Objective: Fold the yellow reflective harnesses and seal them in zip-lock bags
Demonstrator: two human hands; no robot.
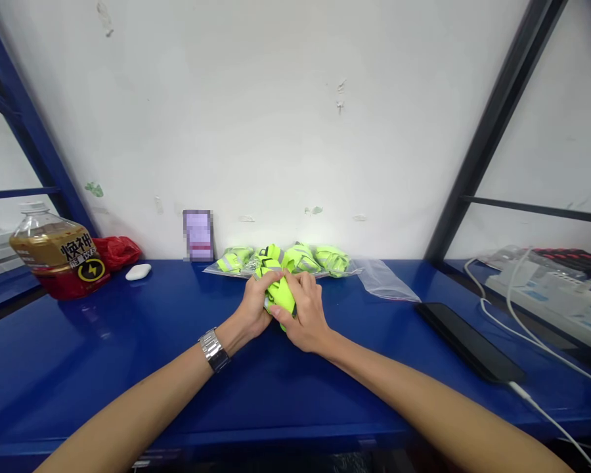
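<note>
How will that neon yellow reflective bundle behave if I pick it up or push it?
The neon yellow reflective bundle looks light and floppy: it seems to be thin fabric, crumpled between the left hand and right hand. Its loose folds would probably slacken once released, so it may not keep its shape.

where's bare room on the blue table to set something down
Bare blue tabletop runs between the left hand and the drink bottle; another patch lies between the right hand and the black smartphone. The wall edge is crowded with bagged hi-vis reflective gear.
</note>
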